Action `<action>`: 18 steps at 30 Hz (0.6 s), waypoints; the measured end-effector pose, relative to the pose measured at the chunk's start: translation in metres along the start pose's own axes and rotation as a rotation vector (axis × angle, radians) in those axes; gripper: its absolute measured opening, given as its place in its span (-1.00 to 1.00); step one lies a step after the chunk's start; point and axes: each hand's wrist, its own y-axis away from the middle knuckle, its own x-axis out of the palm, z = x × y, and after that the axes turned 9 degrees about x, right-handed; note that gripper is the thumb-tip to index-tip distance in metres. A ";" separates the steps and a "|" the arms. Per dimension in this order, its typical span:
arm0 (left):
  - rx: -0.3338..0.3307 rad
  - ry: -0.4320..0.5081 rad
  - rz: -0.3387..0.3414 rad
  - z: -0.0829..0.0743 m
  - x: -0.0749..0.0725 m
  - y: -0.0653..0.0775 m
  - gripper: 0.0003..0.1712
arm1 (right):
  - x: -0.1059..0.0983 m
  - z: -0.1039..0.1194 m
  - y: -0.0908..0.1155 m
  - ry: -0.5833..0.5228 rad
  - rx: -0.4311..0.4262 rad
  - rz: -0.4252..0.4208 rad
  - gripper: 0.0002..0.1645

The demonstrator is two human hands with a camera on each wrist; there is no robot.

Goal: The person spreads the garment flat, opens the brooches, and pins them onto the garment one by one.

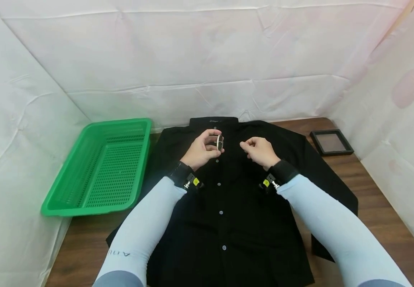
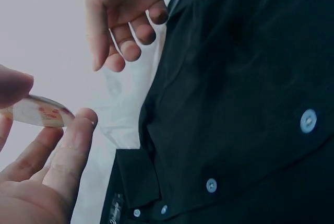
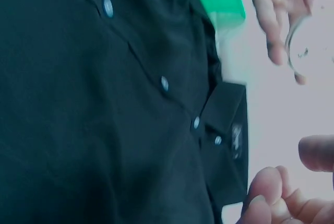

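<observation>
Above the chest of a black button-up shirt (image 1: 251, 223), my left hand (image 1: 199, 152) pinches a small round disc (image 1: 220, 142) by its edge, thumb on one side and fingers on the other. The disc (image 2: 39, 110) has a pale rim and reddish marks in the left wrist view; its exact kind cannot be told. To the right, my right hand (image 1: 261, 152) hovers over the shirt with loosely bent fingers. In the right wrist view its thumb (image 3: 317, 153) stands apart from the fingers, and nothing is seen between them. The shirt lies face up, collar at the back.
A green plastic basket (image 1: 143, 167) stands at the left, beside the shirt's sleeve. At the back right lies a small black-framed tray or box (image 1: 342, 152) on the brown wooden table (image 1: 375, 183). White sheeting (image 1: 192, 48) walls the table at the back and sides.
</observation>
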 end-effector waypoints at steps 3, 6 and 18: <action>-0.021 -0.012 -0.003 -0.006 -0.003 -0.005 -0.34 | -0.001 0.001 -0.016 0.030 0.066 0.000 -0.50; -0.031 -0.039 0.007 -0.013 -0.003 -0.009 -0.34 | -0.002 0.002 -0.031 0.088 0.113 -0.008 -0.47; -0.058 -0.114 0.032 -0.006 -0.004 -0.035 -0.35 | 0.010 0.014 -0.059 0.276 0.227 -0.040 -0.40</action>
